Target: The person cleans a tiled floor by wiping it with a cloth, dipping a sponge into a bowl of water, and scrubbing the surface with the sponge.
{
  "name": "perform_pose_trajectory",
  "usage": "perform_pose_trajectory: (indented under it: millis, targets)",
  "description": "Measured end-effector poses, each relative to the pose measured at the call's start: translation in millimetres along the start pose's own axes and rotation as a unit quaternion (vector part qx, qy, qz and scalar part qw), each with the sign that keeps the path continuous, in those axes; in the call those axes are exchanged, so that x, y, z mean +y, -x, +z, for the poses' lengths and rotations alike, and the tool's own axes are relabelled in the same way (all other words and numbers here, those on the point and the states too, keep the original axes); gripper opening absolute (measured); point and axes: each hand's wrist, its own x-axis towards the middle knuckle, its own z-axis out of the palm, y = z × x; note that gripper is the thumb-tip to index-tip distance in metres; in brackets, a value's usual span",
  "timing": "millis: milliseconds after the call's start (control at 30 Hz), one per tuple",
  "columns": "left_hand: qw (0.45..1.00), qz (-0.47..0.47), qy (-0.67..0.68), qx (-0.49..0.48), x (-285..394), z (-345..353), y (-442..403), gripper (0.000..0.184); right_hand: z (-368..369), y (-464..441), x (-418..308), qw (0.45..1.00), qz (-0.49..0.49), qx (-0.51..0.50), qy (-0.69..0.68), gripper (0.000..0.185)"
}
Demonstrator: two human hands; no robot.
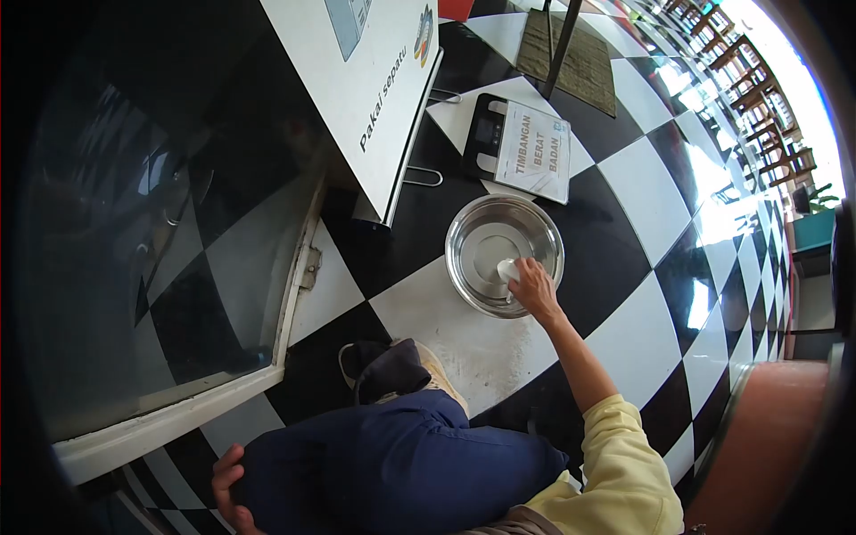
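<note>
A round stainless steel basin (456,234) stands on the checkered floor in front of me, with what looks like clear water in it. Reaching over its near right side, my right hand (533,290) is closed on a small white cloth-like piece (508,271), low inside the basin. How far the piece touches the water I cannot tell. My left hand (230,489) rests at the side of my knee in blue trousers (357,473), its fingers apart and nothing visible in them. A dark cloth-like thing (392,370) lies over the pale shoe (439,376) beyond my leg.
A flat scale (486,134) with a printed label lies just beyond the basin. To the left are a white sign board (370,80) and a framed glass door (290,312). A mat (571,58) lies farther off. Wooden chairs (758,98) line the far right.
</note>
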Motion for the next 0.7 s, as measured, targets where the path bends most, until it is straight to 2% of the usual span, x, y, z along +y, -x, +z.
perform_pose_trajectory:
  millis: [33, 133, 333, 467, 500, 533, 567, 600, 667, 700]
  targets:
    - [1.0, 0.0, -0.008, -0.006, -0.8, 1.3, -0.9, 0.032, 6.2, -3.4, -1.3, 0.999, -0.026, 0.015, 0.033, 0.035]
    - [1.0, 0.004, -0.025, -0.018, -0.9, 2.6, -2.3, 0.032, 21.0, -9.0, 2.5, 0.999, -0.021, -0.006, 0.045, 0.036]
    - [0.999, 0.01, -0.039, -0.032, -1.6, -0.4, -4.2, 0.033, 19.9, 0.6, 2.6, 0.999, 0.009, 0.05, -0.008, 0.036]
    - [0.998, 0.022, -0.017, -0.053, -7.7, -12.1, -12.4, 0.033, 24.8, -1.5, 13.6, 0.99, 0.049, 0.037, -0.127, 0.041]
    - [0.996, 0.021, 0.008, -0.083, -18.7, -22.0, -23.1, 0.032, 18.4, -4.1, -0.6, 0.951, 0.123, -0.011, -0.285, 0.042]
    - [0.993, 0.019, 0.032, -0.113, -29.9, -31.8, -33.9, 0.032, 2.2, -4.5, -16.7, 0.879, 0.197, -0.062, -0.43, 0.044]
    - [0.988, 0.016, 0.059, -0.144, -47.2, -42.4, -46.1, 0.031, -11.7, -4.1, -40.5, 0.821, 0.188, -0.093, -0.532, 0.046]
    - [0.986, 0.001, -0.009, -0.166, -64.0, -48.1, -54.7, 0.033, -18.5, -4.5, -63.1, 0.799, 0.177, -0.115, -0.563, 0.047]
    - [0.967, -0.109, -0.014, -0.23, -104.5, -42.5, -83.6, 0.034, -19.2, -7.7, -105.8, 0.752, 0.157, -0.157, -0.621, 0.048]
    - [0.94, -0.202, 0.052, -0.269, -132.4, -34.4, -103.1, 0.033, -8.3, -11.5, -120.8, 0.774, 0.12, -0.182, -0.594, 0.05]
